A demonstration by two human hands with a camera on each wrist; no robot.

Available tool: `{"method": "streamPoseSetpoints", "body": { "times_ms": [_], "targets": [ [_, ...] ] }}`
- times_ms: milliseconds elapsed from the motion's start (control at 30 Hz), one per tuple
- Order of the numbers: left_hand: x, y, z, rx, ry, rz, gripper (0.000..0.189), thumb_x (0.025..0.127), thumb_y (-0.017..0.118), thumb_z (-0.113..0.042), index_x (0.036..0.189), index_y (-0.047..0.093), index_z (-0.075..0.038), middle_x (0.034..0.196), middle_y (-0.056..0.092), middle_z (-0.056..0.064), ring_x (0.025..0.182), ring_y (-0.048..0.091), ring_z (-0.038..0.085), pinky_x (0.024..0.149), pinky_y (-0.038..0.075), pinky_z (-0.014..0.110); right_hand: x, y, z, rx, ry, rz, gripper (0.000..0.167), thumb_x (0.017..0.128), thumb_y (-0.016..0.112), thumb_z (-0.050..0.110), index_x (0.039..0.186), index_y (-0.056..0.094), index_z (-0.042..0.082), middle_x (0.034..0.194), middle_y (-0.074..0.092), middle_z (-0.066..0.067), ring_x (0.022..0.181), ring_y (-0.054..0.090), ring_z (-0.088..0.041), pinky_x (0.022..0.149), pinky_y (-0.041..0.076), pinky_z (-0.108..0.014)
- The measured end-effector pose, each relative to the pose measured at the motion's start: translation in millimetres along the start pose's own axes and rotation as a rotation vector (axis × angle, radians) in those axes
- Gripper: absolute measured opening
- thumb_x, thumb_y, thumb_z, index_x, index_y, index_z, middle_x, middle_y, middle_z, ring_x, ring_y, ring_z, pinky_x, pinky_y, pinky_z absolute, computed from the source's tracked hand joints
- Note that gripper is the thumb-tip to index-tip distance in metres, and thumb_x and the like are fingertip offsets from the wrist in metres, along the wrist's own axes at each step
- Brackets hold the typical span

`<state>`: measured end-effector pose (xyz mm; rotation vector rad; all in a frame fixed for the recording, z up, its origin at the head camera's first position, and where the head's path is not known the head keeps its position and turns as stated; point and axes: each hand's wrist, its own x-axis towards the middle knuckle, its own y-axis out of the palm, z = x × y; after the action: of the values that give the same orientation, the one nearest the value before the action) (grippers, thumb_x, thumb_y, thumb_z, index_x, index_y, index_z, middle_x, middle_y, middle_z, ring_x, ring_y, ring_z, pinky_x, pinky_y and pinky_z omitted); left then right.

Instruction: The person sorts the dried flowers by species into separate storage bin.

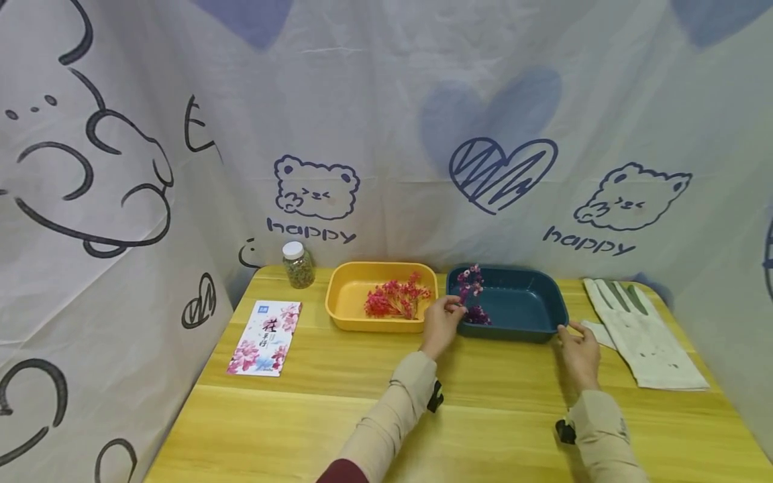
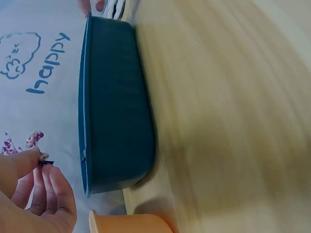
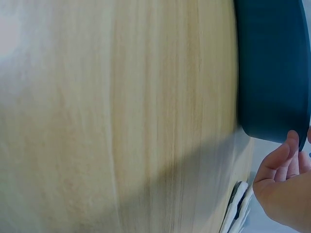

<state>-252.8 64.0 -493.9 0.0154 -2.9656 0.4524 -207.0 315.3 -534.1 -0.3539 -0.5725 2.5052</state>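
My left hand (image 1: 443, 327) pinches the stem of a small sprig of purple-pink dried flowers (image 1: 471, 278) between thumb and fingers. It holds the sprig over the left end of a dark teal tray (image 1: 519, 333). Inside that tray, by the near left corner, lies a little clump of darker purple flowers (image 1: 478, 316). At the tray's near right corner my right hand (image 1: 581, 355) grips the rim; the right wrist view shows the fingertips (image 3: 292, 136) curled on the tray's edge.
Left of the teal tray stands a yellow tray (image 1: 337, 314) holding pink-red dried flowers (image 1: 395, 298). A white-capped jar (image 1: 298, 268) and a flower-printed packet (image 1: 266, 337) are farther left. White gloves (image 1: 655, 345) lie at the right. A printed curtain (image 1: 386, 121) hangs behind the table.
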Motion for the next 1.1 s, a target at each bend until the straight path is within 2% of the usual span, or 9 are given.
{"method": "streamPoseSetpoints", "body": {
  "times_ms": [100, 267, 433, 700, 933, 1100],
  "targets": [
    [8.6, 5.9, -2.8, -0.009, -0.034, 0.003, 0.017, 0.088, 0.066, -0.006, 0.104, 0.068, 0.001, 0.082, 0.068, 0.01, 0.069, 0.061, 0.014, 0.06, 0.048, 0.021, -0.8, 0.0, 0.1, -0.005, 0.012, 0.01, 0.054, 0.098, 0.048, 0.037, 0.14, 0.041, 0.003, 0.11, 0.063, -0.019, 0.075, 0.053, -0.006, 0.062, 0.042, -0.023],
    [16.6, 11.8, -1.4, 0.062, -0.018, -0.015, 0.018, 0.087, 0.065, -0.001, 0.105, 0.069, 0.001, 0.084, 0.069, 0.012, 0.075, 0.064, 0.019, 0.065, 0.051, 0.024, -1.2, 1.0, -0.4, -0.003, 0.012, 0.025, 0.056, 0.098, 0.046, 0.038, 0.141, 0.04, 0.002, 0.118, 0.06, -0.023, 0.08, 0.055, -0.011, 0.064, 0.042, -0.023],
    [19.2, 16.2, 4.3, 0.133, -0.021, -0.026, 0.02, 0.087, 0.065, 0.0, 0.106, 0.07, -0.001, 0.085, 0.069, 0.009, 0.078, 0.065, 0.02, 0.069, 0.051, 0.025, -1.5, 1.2, 0.5, -0.009, 0.009, 0.008, 0.053, 0.099, 0.047, 0.036, 0.14, 0.042, 0.003, 0.115, 0.061, -0.023, 0.086, 0.057, -0.02, 0.063, 0.042, -0.023],
    [18.9, 16.4, 10.9, 0.203, 0.022, 0.001, 0.023, 0.086, 0.062, 0.006, 0.106, 0.07, -0.001, 0.085, 0.069, 0.01, 0.079, 0.065, 0.021, 0.067, 0.052, 0.026, -1.7, -0.5, 3.4, -0.001, 0.006, -0.005, 0.051, 0.098, 0.05, 0.034, 0.138, 0.044, 0.002, 0.108, 0.065, -0.018, 0.08, 0.058, -0.012, 0.062, 0.042, -0.02],
    [21.1, 15.3, 13.9, 0.186, 0.009, 0.048, 0.022, 0.087, 0.06, 0.007, 0.106, 0.07, 0.001, 0.089, 0.068, 0.011, 0.083, 0.065, 0.021, 0.071, 0.052, 0.025, -3.0, -1.6, 4.8, 0.007, 0.003, 0.002, 0.052, 0.098, 0.05, 0.034, 0.138, 0.044, 0.002, 0.104, 0.066, -0.014, 0.077, 0.057, -0.008, 0.062, 0.042, -0.019],
    [18.1, 12.3, 13.5, 0.165, 0.017, 0.07, 0.021, 0.088, 0.06, 0.007, 0.106, 0.069, 0.002, 0.09, 0.067, 0.012, 0.084, 0.064, 0.021, 0.072, 0.052, 0.025, -3.2, -1.7, 3.4, 0.009, 0.013, 0.015, 0.053, 0.098, 0.049, 0.036, 0.139, 0.042, 0.002, 0.108, 0.064, -0.018, 0.08, 0.057, -0.011, 0.063, 0.042, -0.02]
  ]
}}
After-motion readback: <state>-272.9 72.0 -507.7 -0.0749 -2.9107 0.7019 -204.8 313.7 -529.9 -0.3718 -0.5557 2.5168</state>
